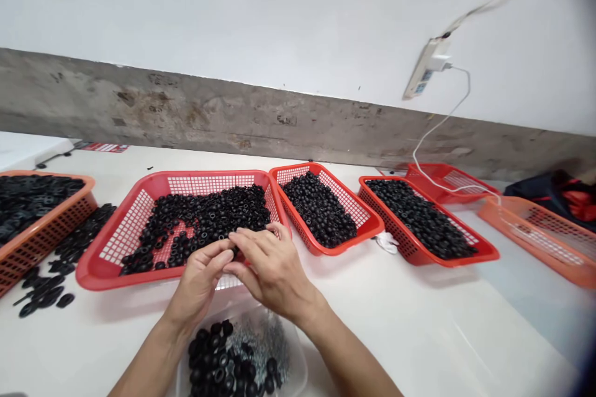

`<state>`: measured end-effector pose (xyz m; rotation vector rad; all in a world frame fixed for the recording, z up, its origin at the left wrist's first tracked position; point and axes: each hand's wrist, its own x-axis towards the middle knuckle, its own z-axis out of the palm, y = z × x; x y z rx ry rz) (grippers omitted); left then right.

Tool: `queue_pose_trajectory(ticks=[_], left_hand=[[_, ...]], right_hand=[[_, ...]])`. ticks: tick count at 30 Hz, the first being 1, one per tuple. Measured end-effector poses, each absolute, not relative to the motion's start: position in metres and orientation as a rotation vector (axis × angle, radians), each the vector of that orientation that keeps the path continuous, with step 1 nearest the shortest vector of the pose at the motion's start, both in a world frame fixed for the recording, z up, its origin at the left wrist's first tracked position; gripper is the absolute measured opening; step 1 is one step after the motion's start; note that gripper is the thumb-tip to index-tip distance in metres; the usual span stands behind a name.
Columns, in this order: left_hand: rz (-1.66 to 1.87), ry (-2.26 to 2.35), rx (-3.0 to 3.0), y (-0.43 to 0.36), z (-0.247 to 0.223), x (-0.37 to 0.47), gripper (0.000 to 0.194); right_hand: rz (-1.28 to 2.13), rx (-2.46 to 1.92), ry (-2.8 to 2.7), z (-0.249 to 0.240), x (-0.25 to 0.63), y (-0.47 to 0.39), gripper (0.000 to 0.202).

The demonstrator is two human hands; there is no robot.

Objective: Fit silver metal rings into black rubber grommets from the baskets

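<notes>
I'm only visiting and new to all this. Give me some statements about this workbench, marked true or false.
1. The left hand and right hand meet at a small black piece. True.
2. A clear tub sits nearer the camera than the large red basket. True.
3. That tub holds only black parts. False: silvery pieces lie in it too.
4. Every black part is in a container. False: loose black parts lie on the table.

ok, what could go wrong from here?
1. The small black piece between left hand and right hand could slip into the clear tub, among silvery bits.
2. Loose black parts by the orange basket might get scattered.
3. The white cable crossing the back red basket could snag if it's lifted.
</notes>
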<state>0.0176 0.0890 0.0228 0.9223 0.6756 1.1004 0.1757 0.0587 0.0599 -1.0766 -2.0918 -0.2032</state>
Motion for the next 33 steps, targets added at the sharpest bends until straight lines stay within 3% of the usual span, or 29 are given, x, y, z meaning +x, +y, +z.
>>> queue_pose_trajectory(ticks=[9, 17, 22, 33], left_hand=[[1.082, 0.69, 1.001, 0.09, 0.021, 0.019, 0.024], [1.103, 0.711, 1.02, 0.088, 0.021, 0.018, 0.023], [1.098, 0.701, 1.044, 0.088, 0.02, 0.017, 0.022], [1.035, 0.719, 1.085, 0.087, 0.02, 0.02, 0.028]], right_hand=[[-0.449, -1.137, -2.099, 0.052, 0.166, 0.06, 0.02], [-0.447, -1.099, -2.049, 0.046, 0.164, 0.062, 0.017], [-0.405, -1.15, -2.051, 0.045, 0.163, 0.061, 0.026], [-0.38, -1.097, -2.07, 0.05, 0.173, 0.064, 0.02]])
